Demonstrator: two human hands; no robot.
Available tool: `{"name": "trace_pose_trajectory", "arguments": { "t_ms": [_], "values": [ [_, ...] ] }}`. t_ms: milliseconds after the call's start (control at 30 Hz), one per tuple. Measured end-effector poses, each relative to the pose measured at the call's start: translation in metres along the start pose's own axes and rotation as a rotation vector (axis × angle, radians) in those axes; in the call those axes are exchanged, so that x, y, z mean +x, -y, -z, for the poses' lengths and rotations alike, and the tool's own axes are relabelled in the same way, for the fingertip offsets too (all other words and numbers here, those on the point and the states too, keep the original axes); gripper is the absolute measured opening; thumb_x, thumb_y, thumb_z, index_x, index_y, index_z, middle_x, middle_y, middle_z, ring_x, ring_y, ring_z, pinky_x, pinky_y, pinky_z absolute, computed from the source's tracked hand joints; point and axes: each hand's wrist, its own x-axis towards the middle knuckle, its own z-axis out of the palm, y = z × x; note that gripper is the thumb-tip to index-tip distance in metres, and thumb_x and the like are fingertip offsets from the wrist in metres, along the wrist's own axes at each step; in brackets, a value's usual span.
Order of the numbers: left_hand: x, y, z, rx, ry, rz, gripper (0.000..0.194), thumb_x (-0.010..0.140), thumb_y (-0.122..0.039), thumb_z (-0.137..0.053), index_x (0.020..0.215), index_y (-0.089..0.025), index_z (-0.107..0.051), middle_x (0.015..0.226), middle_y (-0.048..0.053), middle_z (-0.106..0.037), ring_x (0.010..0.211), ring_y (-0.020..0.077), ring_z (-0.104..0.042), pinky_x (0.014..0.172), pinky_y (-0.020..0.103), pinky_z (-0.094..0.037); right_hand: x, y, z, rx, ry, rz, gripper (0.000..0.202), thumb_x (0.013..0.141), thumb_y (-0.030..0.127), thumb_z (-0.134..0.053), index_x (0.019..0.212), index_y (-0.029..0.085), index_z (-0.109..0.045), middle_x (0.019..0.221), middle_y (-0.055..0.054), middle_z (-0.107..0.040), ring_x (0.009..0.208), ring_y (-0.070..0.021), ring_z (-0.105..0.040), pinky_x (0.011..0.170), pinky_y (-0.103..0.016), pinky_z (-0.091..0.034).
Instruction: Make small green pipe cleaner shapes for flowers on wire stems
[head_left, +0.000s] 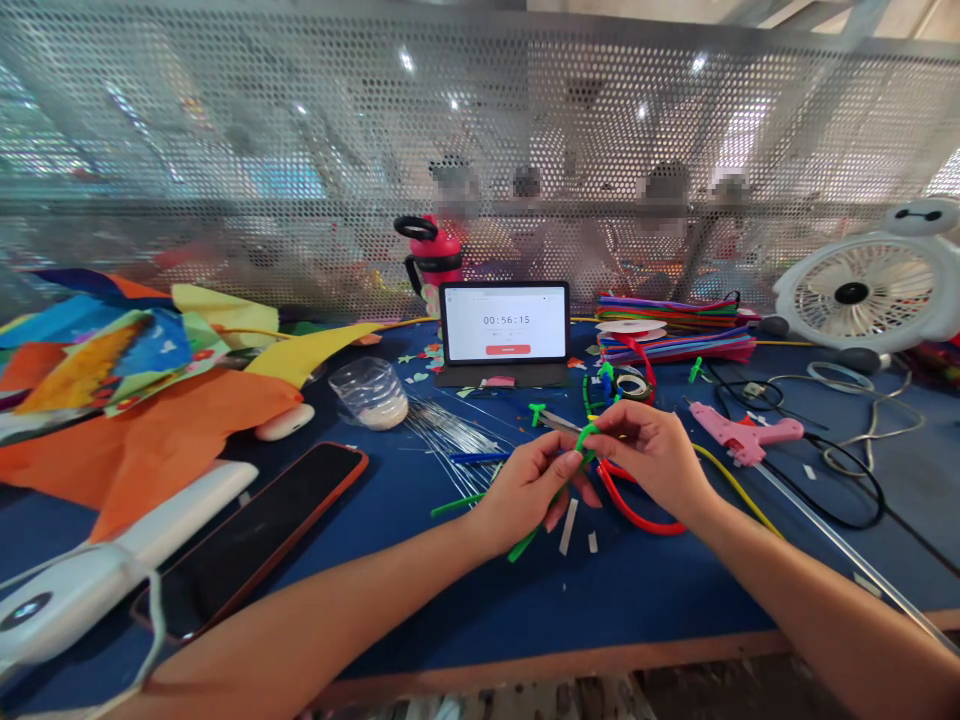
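Note:
A green pipe cleaner [523,546] is pinched between both hands above the blue table, its upper end bent into a loop and its lower end trailing below the fingers. My left hand [529,485] is closed on it from the left. From the right, my right hand [651,448] grips its upper part between thumb and fingers. Under the right wrist curves a red pipe cleaner [649,524], with a yellow one [739,488] just beyond. Silvery wires [450,430] fan out behind the left hand. Scissors, partly hidden, lie behind the fingers.
A pink glue gun [745,432] with its cable lies to the right, below a white fan [855,290]. A tablet [506,325], plastic cup [369,392] and red bottle [437,255] stand behind. Orange felt [150,425], a phone [259,540] and a white device [135,560] occupy the left.

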Motion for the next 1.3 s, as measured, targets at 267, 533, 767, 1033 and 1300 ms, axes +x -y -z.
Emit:
{"name": "trace_pose_trajectory", "arguments": {
  "t_ms": [267,533,767,1033,1300],
  "values": [
    [-0.003,0.0,0.001,0.051,0.058,-0.012,0.029,0.089,-0.041,-0.045,0.075,-0.016,-0.045,0.064,0.002,-0.067,0.033,0.0033,-0.046,0.033,0.014,-0.032,-0.001,0.002,-0.002,0.417,0.104,-0.23,0.028,0.075,0.037,-0.069,0.066,0.015,-0.054,0.059,0.003,-0.056,0.055,-0.0063,-0.047,0.053,-0.019,-0.037],
    [-0.005,0.002,0.002,0.069,0.093,0.024,0.031,0.088,-0.043,-0.045,0.076,-0.015,-0.048,0.062,0.003,-0.066,0.035,0.0047,-0.047,0.035,0.015,-0.032,0.0,0.004,-0.001,0.504,0.128,-0.394,0.035,0.072,0.041,-0.071,0.063,0.015,-0.049,0.053,0.005,-0.048,0.04,-0.001,-0.027,0.037,-0.016,-0.017],
    [-0.001,-0.003,0.004,0.254,-0.043,-0.216,0.029,0.083,-0.04,-0.055,0.077,-0.013,-0.064,0.078,0.004,-0.057,0.072,0.0118,-0.054,0.063,0.022,-0.043,0.003,0.001,0.003,0.546,0.251,-0.338,0.034,0.082,0.046,-0.059,0.072,0.013,-0.058,0.064,-0.001,-0.058,0.047,-0.0038,-0.038,0.042,-0.016,-0.027],
    [0.001,-0.001,0.005,0.007,-0.118,-0.143,0.023,0.083,-0.037,-0.056,0.078,-0.015,-0.056,0.063,-0.003,-0.05,0.049,0.006,-0.045,0.044,0.018,-0.04,0.0,0.003,0.001,0.307,0.296,-0.044,0.024,0.084,0.037,-0.059,0.072,0.017,-0.057,0.071,0.0,-0.054,0.065,-0.0098,-0.048,0.062,-0.023,-0.039],
    [-0.005,-0.01,0.016,0.502,-0.118,-0.508,0.022,0.081,-0.013,-0.054,0.102,-0.016,-0.056,0.085,0.004,-0.066,0.069,0.0115,-0.064,0.064,0.023,-0.054,-0.008,0.005,-0.003,-0.547,0.127,0.542,0.008,0.085,0.021,-0.056,0.078,0.018,-0.057,0.102,-0.008,-0.055,0.094,-0.0168,-0.055,0.081,-0.03,-0.044]
  ]
}}
